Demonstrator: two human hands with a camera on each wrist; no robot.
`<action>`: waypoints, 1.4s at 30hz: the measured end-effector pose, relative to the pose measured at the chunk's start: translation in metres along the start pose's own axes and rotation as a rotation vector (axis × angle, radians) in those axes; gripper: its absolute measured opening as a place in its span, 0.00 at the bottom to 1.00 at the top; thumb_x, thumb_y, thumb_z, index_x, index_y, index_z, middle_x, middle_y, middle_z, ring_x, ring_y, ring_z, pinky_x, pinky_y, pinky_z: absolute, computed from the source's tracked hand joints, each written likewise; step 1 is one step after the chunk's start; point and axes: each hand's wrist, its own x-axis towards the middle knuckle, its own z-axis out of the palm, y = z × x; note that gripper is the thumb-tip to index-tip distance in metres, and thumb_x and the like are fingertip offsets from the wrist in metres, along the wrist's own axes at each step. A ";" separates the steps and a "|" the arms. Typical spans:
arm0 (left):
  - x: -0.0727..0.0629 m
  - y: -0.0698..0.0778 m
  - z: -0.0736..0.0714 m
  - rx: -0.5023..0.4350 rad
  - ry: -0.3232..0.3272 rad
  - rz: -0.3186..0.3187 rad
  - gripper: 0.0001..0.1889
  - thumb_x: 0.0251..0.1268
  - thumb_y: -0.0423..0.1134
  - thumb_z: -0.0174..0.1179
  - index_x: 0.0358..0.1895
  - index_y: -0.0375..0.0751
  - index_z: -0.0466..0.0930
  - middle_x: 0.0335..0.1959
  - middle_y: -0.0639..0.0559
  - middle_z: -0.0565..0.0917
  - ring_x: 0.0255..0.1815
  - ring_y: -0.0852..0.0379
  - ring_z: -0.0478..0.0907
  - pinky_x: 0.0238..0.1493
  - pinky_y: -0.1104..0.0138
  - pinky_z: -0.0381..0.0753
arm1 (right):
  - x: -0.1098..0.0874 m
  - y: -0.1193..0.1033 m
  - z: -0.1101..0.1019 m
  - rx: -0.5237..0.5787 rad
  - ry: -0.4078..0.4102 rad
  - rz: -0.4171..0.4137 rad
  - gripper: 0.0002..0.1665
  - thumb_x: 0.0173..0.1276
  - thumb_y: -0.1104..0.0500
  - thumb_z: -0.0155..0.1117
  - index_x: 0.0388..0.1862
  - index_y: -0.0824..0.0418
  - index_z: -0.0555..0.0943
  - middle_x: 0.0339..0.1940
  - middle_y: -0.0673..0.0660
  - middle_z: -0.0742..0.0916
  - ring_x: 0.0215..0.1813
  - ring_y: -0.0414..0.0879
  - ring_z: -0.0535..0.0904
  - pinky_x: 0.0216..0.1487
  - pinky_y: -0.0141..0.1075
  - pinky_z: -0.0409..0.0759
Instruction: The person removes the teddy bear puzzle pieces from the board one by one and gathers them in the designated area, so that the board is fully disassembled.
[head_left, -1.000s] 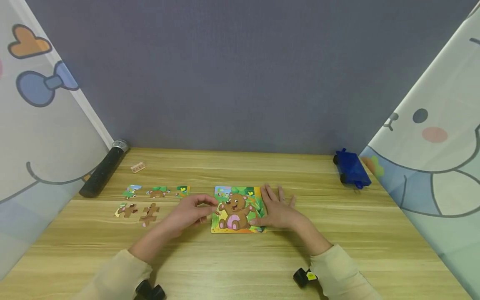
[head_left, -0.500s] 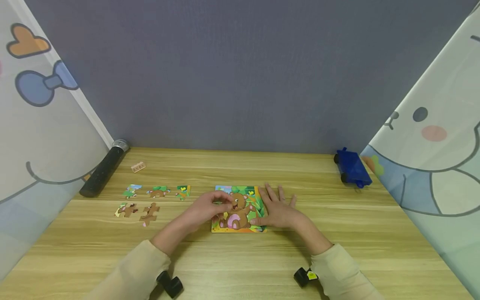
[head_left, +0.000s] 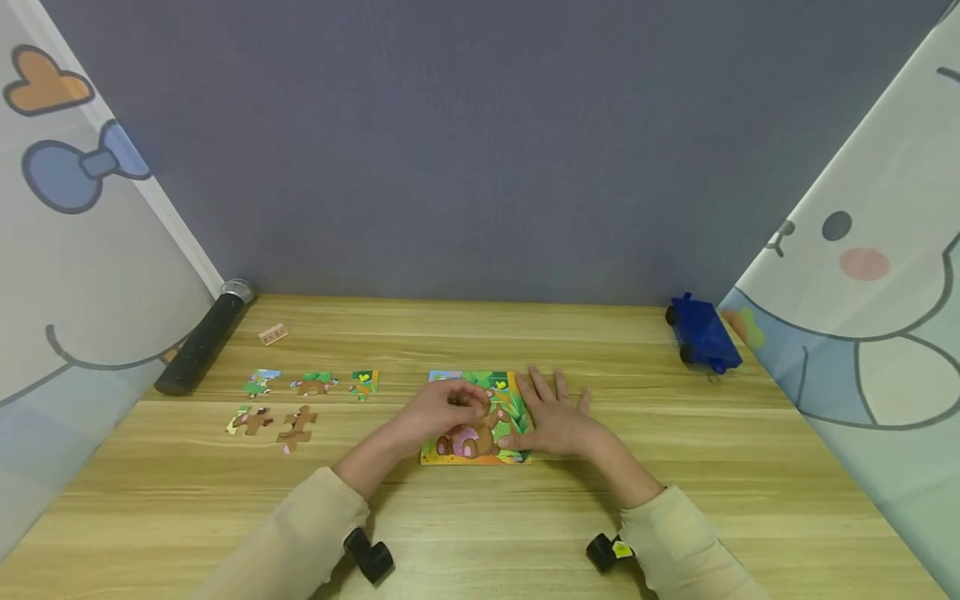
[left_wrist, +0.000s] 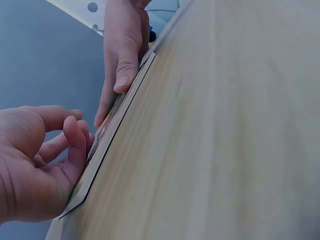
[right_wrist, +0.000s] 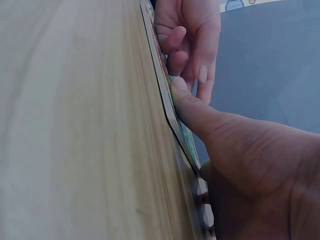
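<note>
On the table lies a jigsaw puzzle (head_left: 483,435) with a brown bear, green leaves and an orange border. My left hand (head_left: 447,410) is over the bear's head, its fingers loosely bent and hiding part of the picture. In the left wrist view this left hand (left_wrist: 37,162) has its fingertips close over the puzzle (left_wrist: 97,160), with no piece seen between them. My right hand (head_left: 555,427) lies spread at the puzzle's right side. Its thumb rests on the puzzle's edge in the right wrist view, where the right hand (right_wrist: 255,155) faces the left one.
Several loose puzzle pieces (head_left: 296,427) lie in two rows left of the board. Behind them is a small pinkish brick (head_left: 273,334). A black microphone (head_left: 202,342) stretches along the left edge; a blue toy cart (head_left: 703,335) stands back right. A grey partition (head_left: 465,167) rises behind.
My left hand has moved right, from the puzzle's left edge to over the bear's head. The right hand has stayed in place.
</note>
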 end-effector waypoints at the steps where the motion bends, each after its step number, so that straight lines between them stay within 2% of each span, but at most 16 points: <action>1: 0.001 0.000 0.001 0.008 -0.002 0.001 0.16 0.69 0.35 0.64 0.57 0.38 0.82 0.42 0.45 0.82 0.24 0.58 0.76 0.20 0.69 0.73 | -0.002 -0.002 -0.002 0.004 0.001 -0.004 0.72 0.57 0.18 0.59 0.85 0.54 0.42 0.84 0.60 0.41 0.79 0.72 0.30 0.63 0.81 0.31; 6: 0.006 0.003 0.004 0.016 -0.034 -0.020 0.18 0.71 0.36 0.62 0.62 0.39 0.79 0.32 0.44 0.81 0.13 0.58 0.74 0.11 0.69 0.69 | -0.007 -0.010 -0.010 0.020 0.010 -0.009 0.69 0.61 0.23 0.63 0.84 0.60 0.45 0.84 0.63 0.45 0.79 0.73 0.34 0.62 0.81 0.33; 11: 0.007 0.005 0.006 0.043 -0.068 -0.028 0.22 0.71 0.38 0.64 0.66 0.39 0.77 0.25 0.45 0.79 0.11 0.59 0.74 0.10 0.70 0.66 | -0.008 -0.012 -0.011 0.010 0.010 0.002 0.68 0.62 0.25 0.63 0.84 0.62 0.45 0.84 0.62 0.45 0.79 0.72 0.34 0.63 0.81 0.34; 18: 0.008 0.006 0.007 0.121 -0.102 0.004 0.24 0.72 0.36 0.63 0.68 0.37 0.75 0.29 0.46 0.78 0.10 0.60 0.72 0.10 0.71 0.66 | -0.006 -0.011 -0.010 0.017 0.008 0.000 0.68 0.62 0.25 0.64 0.84 0.62 0.45 0.84 0.62 0.45 0.79 0.72 0.34 0.63 0.81 0.34; 23: 0.009 0.005 0.007 0.109 -0.101 -0.004 0.23 0.72 0.36 0.63 0.68 0.36 0.75 0.30 0.46 0.78 0.10 0.61 0.71 0.10 0.71 0.66 | -0.007 -0.011 -0.009 0.018 0.005 0.002 0.69 0.61 0.24 0.63 0.84 0.61 0.44 0.84 0.62 0.44 0.79 0.72 0.33 0.63 0.80 0.33; 30: 0.010 0.005 0.006 0.020 -0.077 -0.063 0.20 0.73 0.36 0.61 0.66 0.40 0.78 0.28 0.46 0.78 0.10 0.60 0.71 0.10 0.70 0.66 | -0.007 -0.009 -0.009 0.034 0.010 0.003 0.69 0.61 0.24 0.63 0.84 0.61 0.44 0.84 0.62 0.44 0.79 0.72 0.32 0.63 0.80 0.31; 37: 0.011 0.005 0.006 -0.033 -0.009 -0.103 0.14 0.73 0.37 0.62 0.59 0.45 0.84 0.25 0.47 0.84 0.10 0.60 0.71 0.09 0.70 0.66 | -0.006 -0.009 -0.009 0.042 0.013 -0.004 0.69 0.61 0.24 0.63 0.84 0.61 0.44 0.84 0.62 0.44 0.79 0.72 0.32 0.62 0.81 0.31; 42: 0.012 0.006 0.010 -0.049 0.035 -0.074 0.13 0.71 0.33 0.63 0.56 0.39 0.84 0.39 0.46 0.88 0.12 0.61 0.75 0.11 0.71 0.71 | -0.006 -0.009 -0.009 0.041 0.009 -0.003 0.70 0.61 0.23 0.63 0.84 0.61 0.44 0.84 0.62 0.44 0.79 0.72 0.32 0.62 0.81 0.31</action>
